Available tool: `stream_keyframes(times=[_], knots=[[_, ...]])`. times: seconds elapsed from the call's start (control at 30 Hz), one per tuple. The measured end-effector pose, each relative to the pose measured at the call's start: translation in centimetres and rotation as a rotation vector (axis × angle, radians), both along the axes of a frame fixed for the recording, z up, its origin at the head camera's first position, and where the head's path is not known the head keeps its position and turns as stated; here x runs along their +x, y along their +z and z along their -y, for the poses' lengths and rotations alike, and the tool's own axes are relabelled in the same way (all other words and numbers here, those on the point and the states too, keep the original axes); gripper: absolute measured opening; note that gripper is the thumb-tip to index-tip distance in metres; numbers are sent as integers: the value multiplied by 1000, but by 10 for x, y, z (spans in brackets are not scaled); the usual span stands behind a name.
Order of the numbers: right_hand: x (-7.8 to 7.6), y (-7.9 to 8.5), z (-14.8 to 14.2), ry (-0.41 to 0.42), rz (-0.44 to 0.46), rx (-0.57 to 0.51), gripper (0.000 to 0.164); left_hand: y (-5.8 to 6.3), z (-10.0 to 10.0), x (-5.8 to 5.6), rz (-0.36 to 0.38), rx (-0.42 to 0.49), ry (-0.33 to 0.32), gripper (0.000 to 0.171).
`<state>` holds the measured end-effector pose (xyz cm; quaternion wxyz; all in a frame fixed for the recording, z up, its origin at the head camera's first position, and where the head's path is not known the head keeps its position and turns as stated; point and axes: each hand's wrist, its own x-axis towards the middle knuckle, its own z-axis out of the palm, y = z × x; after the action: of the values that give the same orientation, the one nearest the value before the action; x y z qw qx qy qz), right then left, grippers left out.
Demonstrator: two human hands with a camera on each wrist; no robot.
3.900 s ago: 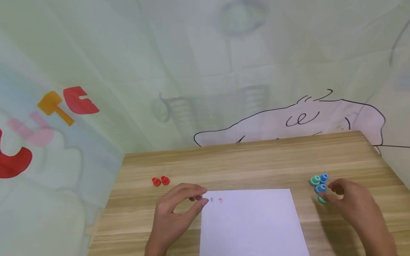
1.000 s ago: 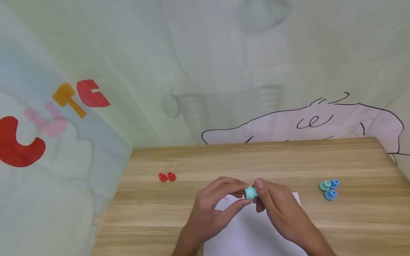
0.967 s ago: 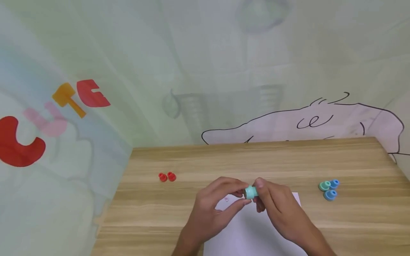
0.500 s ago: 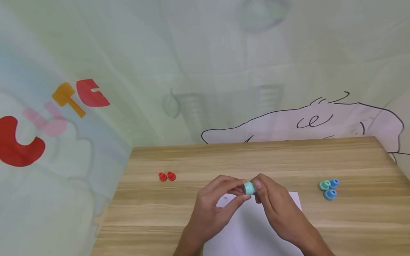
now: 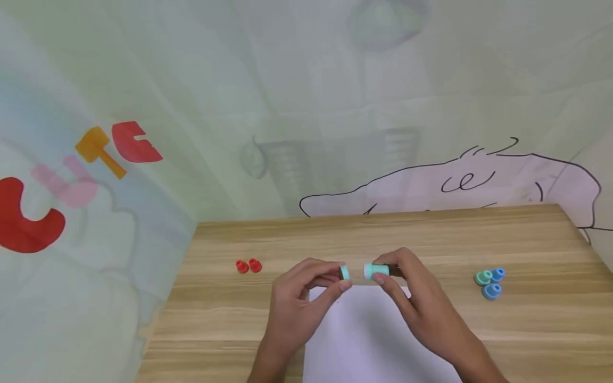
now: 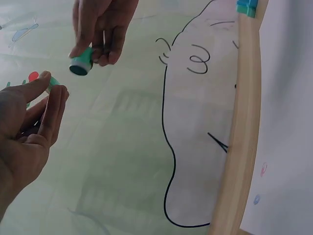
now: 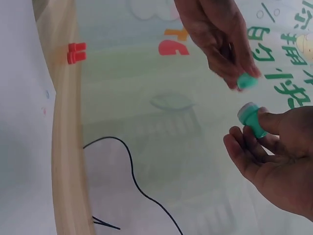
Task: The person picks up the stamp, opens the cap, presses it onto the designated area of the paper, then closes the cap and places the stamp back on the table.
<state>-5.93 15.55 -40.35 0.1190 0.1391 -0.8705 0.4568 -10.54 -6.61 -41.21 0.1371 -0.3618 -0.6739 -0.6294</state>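
My left hand (image 5: 298, 308) pinches a small green cap (image 5: 345, 272) between thumb and fingers. Facing it across a narrow gap, my right hand (image 5: 423, 303) holds a green toy stamp (image 5: 378, 271) by its handle. The stamp lies on its side in the air, its pale uncapped end toward the cap. In the right wrist view the stamp (image 7: 251, 120) and the cap (image 7: 247, 81) are clearly apart. Both hands are above the far edge of a white paper sheet (image 5: 373, 340). A red print (image 6: 264, 169) and a blue print (image 6: 257, 199) mark the sheet.
Two red stamps (image 5: 248, 266) stand on the wooden table (image 5: 383, 234) at the left. To the right, a green stamp (image 5: 483, 277) stands with a blue stamp (image 5: 498, 274) and another blue stamp (image 5: 491, 291). A printed cloth (image 5: 306, 106) hangs behind the table.
My right hand took a green stamp from the right-hand group and brought it to my left hand. In the last half second the cap came off and the hands moved apart.
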Motion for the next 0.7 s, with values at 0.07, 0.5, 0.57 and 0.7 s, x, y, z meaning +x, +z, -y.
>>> stream_keyframes(times=[0.07,0.5,0.57,0.7], knots=[[-2,2,-3,-14,0,-25,20,2,5,-1,0,21,15,30],[-7,-6,-1,16,-18,-23,28,6,14,-3,25,33,68,32],[-9,-10,-1,22,-28,-23,30,7,14,-3,37,27,73,32],[-14,-21,2,31,17,2,31,7,14,-2,67,8,84,31]])
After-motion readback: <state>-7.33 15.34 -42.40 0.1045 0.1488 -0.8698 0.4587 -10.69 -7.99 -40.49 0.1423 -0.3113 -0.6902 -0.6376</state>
